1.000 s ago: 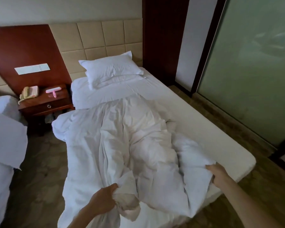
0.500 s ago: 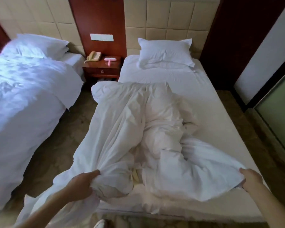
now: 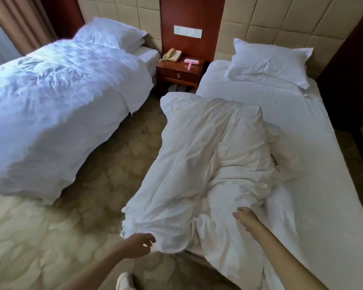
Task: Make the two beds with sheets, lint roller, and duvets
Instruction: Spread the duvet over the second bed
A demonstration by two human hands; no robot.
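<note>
Now your left hand hangs loose-fingered beside the bunched duvet, your right hand resting relaxed on it. Unheld, the overhang could slide onto the carpet.

2 beds. left bed is covered by a spread duvet, left pillow at the head. right bed shows bare sheet, right pillow and a crumpled duvet bunched on its left side, with the corner hanging off the edge. left hand is just beside that corner, fingers loosely curled, gripping nothing. right hand rests on the crumpled duvet, fingers relaxed. nightstand between the beds holds a phone and a pink lint roller.
</note>
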